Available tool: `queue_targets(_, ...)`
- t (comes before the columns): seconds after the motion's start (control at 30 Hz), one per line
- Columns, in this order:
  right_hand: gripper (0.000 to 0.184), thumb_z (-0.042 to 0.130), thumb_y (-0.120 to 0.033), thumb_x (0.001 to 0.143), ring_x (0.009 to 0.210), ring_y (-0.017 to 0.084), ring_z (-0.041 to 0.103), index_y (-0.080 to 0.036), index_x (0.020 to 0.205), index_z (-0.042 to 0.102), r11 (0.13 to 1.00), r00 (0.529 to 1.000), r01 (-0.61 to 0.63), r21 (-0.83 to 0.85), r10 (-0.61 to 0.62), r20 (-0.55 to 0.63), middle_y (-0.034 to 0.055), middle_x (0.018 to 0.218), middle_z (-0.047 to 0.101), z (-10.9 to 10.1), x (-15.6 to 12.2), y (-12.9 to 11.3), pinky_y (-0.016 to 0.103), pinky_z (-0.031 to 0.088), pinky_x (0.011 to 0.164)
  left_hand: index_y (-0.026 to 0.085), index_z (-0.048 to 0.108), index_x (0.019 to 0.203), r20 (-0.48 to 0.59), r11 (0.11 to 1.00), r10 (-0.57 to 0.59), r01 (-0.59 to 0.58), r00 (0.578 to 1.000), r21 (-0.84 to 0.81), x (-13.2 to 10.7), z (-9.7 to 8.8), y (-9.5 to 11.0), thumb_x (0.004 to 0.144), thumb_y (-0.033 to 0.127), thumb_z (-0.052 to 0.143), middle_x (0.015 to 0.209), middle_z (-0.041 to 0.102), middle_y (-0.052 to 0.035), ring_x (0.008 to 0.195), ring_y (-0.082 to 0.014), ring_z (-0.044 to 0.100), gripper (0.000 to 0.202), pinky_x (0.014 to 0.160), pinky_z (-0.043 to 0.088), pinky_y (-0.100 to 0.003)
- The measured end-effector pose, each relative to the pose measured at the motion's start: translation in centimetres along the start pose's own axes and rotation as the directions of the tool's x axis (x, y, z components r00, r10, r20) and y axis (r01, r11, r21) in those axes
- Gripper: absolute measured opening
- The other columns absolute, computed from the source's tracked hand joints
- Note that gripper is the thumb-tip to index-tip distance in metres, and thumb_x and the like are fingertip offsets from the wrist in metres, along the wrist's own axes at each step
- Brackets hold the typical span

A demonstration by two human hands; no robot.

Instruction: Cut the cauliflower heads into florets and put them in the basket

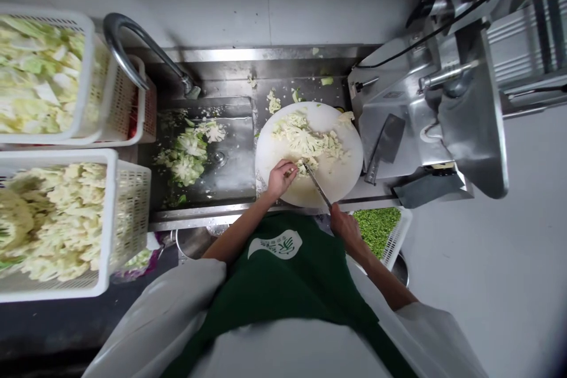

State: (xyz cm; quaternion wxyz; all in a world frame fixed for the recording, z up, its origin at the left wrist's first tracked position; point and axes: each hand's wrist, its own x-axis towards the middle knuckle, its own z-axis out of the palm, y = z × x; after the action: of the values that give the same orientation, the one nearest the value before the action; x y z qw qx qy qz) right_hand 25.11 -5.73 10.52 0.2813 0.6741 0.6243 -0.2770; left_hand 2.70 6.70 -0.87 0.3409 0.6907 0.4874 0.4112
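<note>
A round white cutting board [341, 180] lies in front of me, with cut cauliflower [305, 140] spread over its middle and far part. My right hand [344, 225] is closed round the handle of a knife [317, 183] at the board's near edge. The blade slants up and left, its tip among small cauliflower pieces. My left hand [282, 178] rests at the board's near left side, fingers curled against a cauliflower piece [302, 169] beside the blade tip. Part of that piece is hidden by the fingers.
Left of the board is a metal sink [234, 180] with cauliflower scraps and a curved faucet [146, 53]. White baskets of cauliflower [66, 221] and cut cabbage [35, 77] stand at far left. A cleaver [390, 139] and metal slicer [472, 112] are right. A basket of chopped greens [376, 230] sits below.
</note>
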Motion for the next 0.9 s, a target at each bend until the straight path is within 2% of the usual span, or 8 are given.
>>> queue_targets(0.17, 0.032, 0.026, -0.033, 0.112, 0.085, 0.025, 0.074, -0.019, 0.126, 0.051, 0.999, 0.996, 0.012, 0.035, -0.009, -0.092, 0.0117, 0.092, 0.076, 0.0, 0.6, 1.9, 0.029, 0.039, 0.069, 0.021, 0.074, 0.116, 0.065, 0.995, -0.019, 0.012, 0.998, 0.098, -0.2, -0.2, -0.3, 0.099, 0.031, 0.061, 0.118, 0.066, -0.0095, 0.102, -0.0196, 0.068, 0.024, 0.093, 0.056, -0.033)
queue_targets(0.27, 0.033, 0.027, -0.034, 0.112, 0.08, 0.024, 0.073, -0.018, 0.125, 0.053, 0.999, 0.992, -0.013, 0.044, 0.018, -0.123, 0.0107, 0.09, 0.076, 0.3, 0.3, 3.1, 0.029, 0.035, 0.065, 0.023, 0.074, 0.121, 0.18, 0.989, 0.029, -0.054, 0.983, 0.136, 0.6, -0.1, -0.3, 0.104, 0.023, 0.046, 0.122, 0.065, -0.0096, 0.101, -0.0195, 0.067, 0.033, 0.092, 0.055, -0.035)
queue_targets(0.33, 0.032, 0.028, -0.033, 0.112, 0.077, 0.023, 0.072, -0.018, 0.123, 0.054, 0.999, 0.991, -0.029, 0.044, 0.035, -0.129, 0.0106, 0.088, 0.076, 0.5, 0.0, 3.5, 0.029, 0.032, 0.063, 0.024, 0.073, 0.126, 0.229, 0.975, 0.056, -0.102, 0.972, 0.195, 1.2, 0.3, 0.3, 0.105, 0.027, 0.046, 0.122, 0.065, -0.01, 0.107, -0.0226, 0.064, 0.034, 0.094, 0.052, -0.038)
queue_targets(0.4, 0.032, 0.029, -0.032, 0.111, 0.075, 0.022, 0.07, -0.018, 0.123, 0.054, 0.998, 0.991, -0.025, 0.052, 0.031, -0.133, 0.0095, 0.086, 0.075, 0.8, -0.1, 3.6, 0.029, 0.029, 0.062, 0.021, 0.071, 0.126, 0.178, 0.945, 0.01, -0.068, 0.984, 0.32, 1.4, 1.0, 1.4, 0.101, 0.042, 0.057, 0.12, 0.064, -0.0128, 0.11, -0.0278, 0.06, 0.035, 0.096, 0.05, -0.042)
queue_targets(0.5, 0.029, 0.031, -0.032, 0.111, 0.069, 0.02, 0.067, -0.018, 0.121, 0.055, 0.998, 0.991, -0.005, 0.069, 0.015, -0.135, 0.0077, 0.083, 0.075, 1.2, -0.2, 3.7, 0.03, 0.023, 0.06, 0.016, 0.071, 0.114, 0.075, 0.864, -0.086, 0.037, 0.993, 0.502, 1.0, 2.5, 3.2, 0.088, 0.058, 0.071, 0.111, 0.063, -0.0169, 0.107, -0.0341, 0.055, 0.05, 0.094, 0.047, -0.049)
queue_targets(0.6, 0.027, 0.033, -0.032, 0.111, 0.063, 0.018, 0.062, -0.018, 0.114, 0.056, 0.997, 0.986, 0.008, 0.083, 0.006, -0.167, 0.0067, 0.078, 0.073, 1.4, -0.2, 4.0, 0.03, 0.018, 0.058, 0.018, 0.071, 0.108, 0.089, 0.828, -0.086, 0.021, 0.992, 0.561, 0.7, 3.2, 3.8, 0.091, 0.048, 0.07, 0.109, 0.063, -0.0162, 0.11, -0.0355, 0.051, 0.035, 0.097, 0.043, -0.051)
queue_targets(0.73, 0.022, 0.038, -0.03, 0.11, 0.056, 0.016, 0.056, -0.017, 0.11, 0.056, 0.996, 0.974, 0.037, 0.087, -0.017, -0.225, 0.0043, 0.07, 0.069, 1.7, -0.7, 4.5, 0.031, 0.014, 0.058, 0.021, 0.072, 0.112, 0.07, 0.854, -0.077, 0.029, 0.995, 0.519, 0.3, 2.4, 2.7, 0.092, 0.029, 0.068, 0.112, 0.067, -0.0131, 0.115, -0.0336, 0.05, 0.021, 0.1, 0.041, -0.05)
queue_targets(0.9, 0.029, 0.033, -0.031, 0.111, 0.054, 0.015, 0.055, -0.017, 0.11, 0.058, 0.994, 0.953, 0.084, 0.064, -0.062, -0.296, 0.0046, 0.07, 0.069, 1.3, -1.8, 4.2, 0.031, 0.014, 0.057, 0.022, 0.074, 0.11, -0.016, 0.906, -0.046, 0.048, 0.999, 0.42, -0.4, 1.9, 1.3, 0.096, 0.029, 0.064, 0.109, 0.071, -0.0105, 0.115, -0.0313, 0.051, 0.019, 0.102, 0.04, -0.051)
